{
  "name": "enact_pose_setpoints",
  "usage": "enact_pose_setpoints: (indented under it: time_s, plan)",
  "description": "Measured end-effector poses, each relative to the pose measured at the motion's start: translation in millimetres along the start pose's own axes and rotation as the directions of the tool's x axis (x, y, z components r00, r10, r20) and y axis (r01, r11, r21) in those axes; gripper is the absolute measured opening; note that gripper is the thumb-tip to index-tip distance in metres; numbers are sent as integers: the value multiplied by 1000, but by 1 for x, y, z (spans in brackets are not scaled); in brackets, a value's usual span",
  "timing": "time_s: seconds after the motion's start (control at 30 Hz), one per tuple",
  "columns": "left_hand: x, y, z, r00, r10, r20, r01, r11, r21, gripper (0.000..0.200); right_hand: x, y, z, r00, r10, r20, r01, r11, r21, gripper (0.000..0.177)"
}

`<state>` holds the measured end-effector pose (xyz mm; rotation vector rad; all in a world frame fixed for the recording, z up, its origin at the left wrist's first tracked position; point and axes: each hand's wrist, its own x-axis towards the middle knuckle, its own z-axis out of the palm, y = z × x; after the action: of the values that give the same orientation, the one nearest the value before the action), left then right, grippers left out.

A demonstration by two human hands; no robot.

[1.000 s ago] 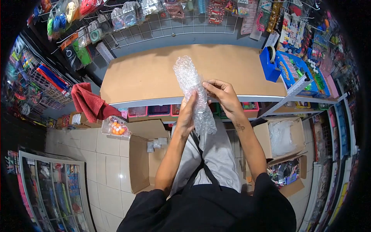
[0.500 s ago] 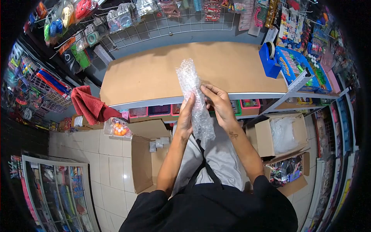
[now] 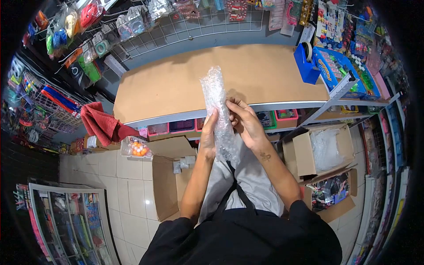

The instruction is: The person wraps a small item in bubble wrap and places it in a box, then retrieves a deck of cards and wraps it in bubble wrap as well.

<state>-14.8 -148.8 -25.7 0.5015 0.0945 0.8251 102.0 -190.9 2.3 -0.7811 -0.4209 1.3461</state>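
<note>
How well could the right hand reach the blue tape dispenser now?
Probably yes once it lets go: the right hand holds the bubble wrap, but nothing stands on the counter between it and the tape dispenser.

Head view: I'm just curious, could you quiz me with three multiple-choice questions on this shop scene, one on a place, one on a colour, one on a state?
1. Where is the tape dispenser?
A. on the floor
B. at the right end of the counter
C. in a cardboard box

2. What colour is the cloth left of the counter?
A. red
B. green
C. white

3. How is the bubble wrap now?
A. lying flat on the counter
B. stuffed in a box
C. rolled up, gripped by the left hand and right hand

Answers:
1 B, the dispenser stands on the counter's right end.
2 A, the cloth is plainly red.
3 C, both hands close on the upright roll above the counter's front edge.
</note>
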Motion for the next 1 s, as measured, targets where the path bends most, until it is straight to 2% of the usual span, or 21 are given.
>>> enact_pose_setpoints:
  time_s: [0.13,0.3,0.4,0.57,0.67,0.73,0.8,0.87,0.9,1.0]
  plan:
    - [-2,-3,-5,997,51,-62,-44,994,103,41,-6,0,3,998,49,-33,-50,999,-18,18]
    - [1,-2,-10,990,82,-115,-28,913,408,46,-15,-1,7,992,-116,-50,109,987,-119,18]
    - [1,-9,-6,977,110,-185,-24,909,416,48,-16,-2,10,977,-205,-59,192,965,-180,20]
    - [0,-6,2,980,127,-156,-18,829,559,54,-17,-2,17,932,-356,-74,330,913,-240,18]
    - [-7,-3,0,980,108,-169,10,816,578,57,-19,0,17,892,-446,-69,372,814,-446,15]
    - [-12,-4,-2,979,91,-183,25,837,547,56,-17,2,17,875,-483,-37,405,772,-490,14]
    - [-12,-10,5,963,204,-177,-36,748,663,53,-14,7,9,878,-478,25,421,747,-514,19]
    - [-9,-12,17,942,323,-96,-117,581,806,52,-11,10,7,835,-550,-32,438,698,-566,27]
    - [-8,-14,21,942,313,-119,-140,691,709,48,-10,10,6,809,-585,-58,444,672,-593,31]
    - [-10,-8,22,975,212,-60,-122,747,654,46,-9,-1,-1,922,-363,-134,283,868,-408,39]
